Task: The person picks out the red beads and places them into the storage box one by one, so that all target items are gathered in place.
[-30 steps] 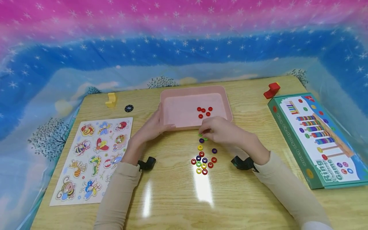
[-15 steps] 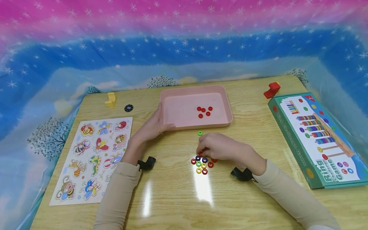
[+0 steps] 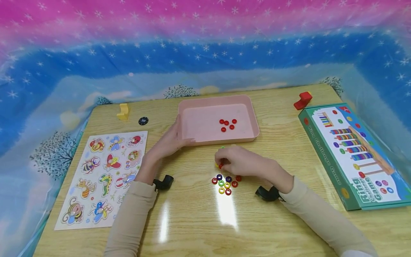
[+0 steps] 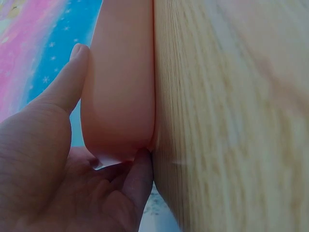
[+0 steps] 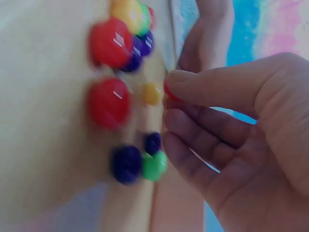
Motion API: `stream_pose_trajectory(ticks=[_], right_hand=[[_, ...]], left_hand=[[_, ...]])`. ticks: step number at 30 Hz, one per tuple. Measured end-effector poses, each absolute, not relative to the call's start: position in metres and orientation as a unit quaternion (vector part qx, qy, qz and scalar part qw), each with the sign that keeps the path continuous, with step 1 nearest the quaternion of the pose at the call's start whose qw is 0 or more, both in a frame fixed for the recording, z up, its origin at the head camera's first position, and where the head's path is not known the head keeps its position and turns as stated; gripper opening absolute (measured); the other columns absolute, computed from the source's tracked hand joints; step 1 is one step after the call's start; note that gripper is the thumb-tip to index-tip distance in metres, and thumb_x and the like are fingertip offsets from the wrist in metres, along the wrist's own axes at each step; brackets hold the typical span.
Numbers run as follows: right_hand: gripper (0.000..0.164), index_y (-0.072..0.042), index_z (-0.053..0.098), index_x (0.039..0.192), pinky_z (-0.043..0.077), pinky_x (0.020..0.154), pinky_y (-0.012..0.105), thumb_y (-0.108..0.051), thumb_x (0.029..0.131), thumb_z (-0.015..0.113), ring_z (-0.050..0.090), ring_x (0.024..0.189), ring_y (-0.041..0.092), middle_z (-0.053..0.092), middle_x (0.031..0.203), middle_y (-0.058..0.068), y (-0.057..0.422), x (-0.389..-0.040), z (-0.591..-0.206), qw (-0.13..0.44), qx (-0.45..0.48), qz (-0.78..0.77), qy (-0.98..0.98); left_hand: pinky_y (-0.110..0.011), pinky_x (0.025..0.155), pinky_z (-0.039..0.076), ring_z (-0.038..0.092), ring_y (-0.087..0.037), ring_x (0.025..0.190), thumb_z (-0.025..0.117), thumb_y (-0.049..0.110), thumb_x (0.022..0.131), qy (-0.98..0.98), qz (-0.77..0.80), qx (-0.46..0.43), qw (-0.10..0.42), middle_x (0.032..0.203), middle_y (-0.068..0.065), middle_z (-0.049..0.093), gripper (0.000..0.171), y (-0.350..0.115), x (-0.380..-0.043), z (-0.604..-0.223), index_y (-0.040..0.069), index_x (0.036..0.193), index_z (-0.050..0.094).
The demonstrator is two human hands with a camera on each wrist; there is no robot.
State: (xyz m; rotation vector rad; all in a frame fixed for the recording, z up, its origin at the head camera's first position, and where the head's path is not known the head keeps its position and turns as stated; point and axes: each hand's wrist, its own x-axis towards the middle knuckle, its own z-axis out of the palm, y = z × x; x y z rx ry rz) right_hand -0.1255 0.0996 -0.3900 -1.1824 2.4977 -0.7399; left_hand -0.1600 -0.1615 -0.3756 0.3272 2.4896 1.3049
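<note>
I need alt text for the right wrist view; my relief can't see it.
The right hand pinches a mostly hidden red ring. Beside it, loose red, yellow, green and dark blue rings lie blurred on the table, with part of the left hand behind.

**Red ring (image 5: 170, 90) in the right hand (image 3: 239, 160), tray (image 3: 199, 126) held by the left hand (image 3: 168, 142)**

From where I sit, the tray lies flat on the table: pink, shallow, round-cornered, with the left hand gripping its left end. Inside, right of centre, I count five glossy red rings (image 3: 226, 123), close together. The right hand pinches the red ring, mostly hidden from me; a yellow ring (image 3: 217, 165) shows just beside it. A green ring (image 3: 223, 147), partly covered, lies near the tray's front wall. Nearer the camera I see a cluster (image 3: 223, 183) of nine: four red, two yellow, two purple, one green. Blurred in the right wrist view, two more purple rings (image 5: 127, 165) lie near the hand.
</note>
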Motion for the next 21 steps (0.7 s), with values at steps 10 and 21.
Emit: stream_pose_trajectory(ticks=[10,21], right_hand=[[0.007,-0.010,0.065,0.085,0.049,0.072,0.028,-0.004,0.085,0.062,0.057,0.079,0.012,0.064,0.083,-0.001,0.116,-0.170,-0.370,0.036,-0.320,-0.327,0.888],[0.006,-0.010,0.063,0.078,0.039,0.063,0.028,-0.007,0.083,0.061,0.049,0.068,0.018,0.060,0.074,0.003,0.113,-0.207,-0.400,0.087,-0.229,-0.289,0.925]], left_hand=[[-0.041,0.118,0.010,-0.001,-0.020,0.145,0.068,0.033,0.083,0.872,0.448,0.105,0.165,0.157,-0.007,-0.007,0.108,-0.162,-0.161,-0.376,0.009,0.147,-0.015],[-0.041,0.118,0.011,0.001,-0.022,0.145,0.069,0.032,0.083,0.872,0.448,0.116,0.157,0.157,-0.013,-0.005,0.108,-0.160,-0.160,-0.375,0.005,0.147,-0.014]])
